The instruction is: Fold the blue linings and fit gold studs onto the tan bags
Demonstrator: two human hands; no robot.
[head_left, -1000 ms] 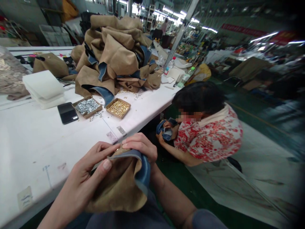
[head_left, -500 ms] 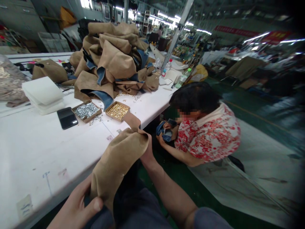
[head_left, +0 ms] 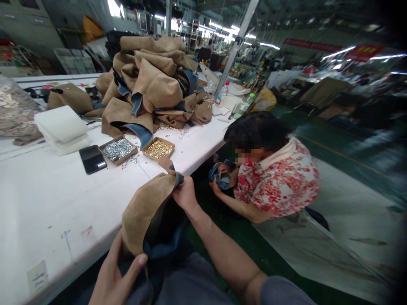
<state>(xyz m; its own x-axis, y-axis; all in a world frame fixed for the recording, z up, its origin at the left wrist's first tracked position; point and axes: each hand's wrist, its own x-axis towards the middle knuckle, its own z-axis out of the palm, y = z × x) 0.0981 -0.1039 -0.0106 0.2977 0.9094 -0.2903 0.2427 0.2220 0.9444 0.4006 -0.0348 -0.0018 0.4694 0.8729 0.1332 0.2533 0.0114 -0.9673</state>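
A tan suede-like piece with a blue lining (head_left: 140, 212) stretches between my hands, curved over above my lap. My left hand (head_left: 119, 271) grips its lower end, thumb on the near side and fingers behind. At the upper end my right hand (head_left: 186, 195) is closed on the edge where the blue lining shows; a narrow tan strap sticks up beyond it. Just past that strap lies a shallow box of gold-coloured small metal parts (head_left: 159, 148). Beside it sits a box of silver-coloured small metal parts (head_left: 118, 150).
A big pile of tan and blue pieces (head_left: 155, 80) covers the back of the white table (head_left: 95, 203). A black phone (head_left: 93, 159) and a white folded stack (head_left: 62, 127) lie at the left. A seated person (head_left: 276, 178) at the right holds a blue piece.
My right hand has shifted left and turned, pulling its end of the piece inward. The piece is bent more, and more of its blue lining shows near my lap.
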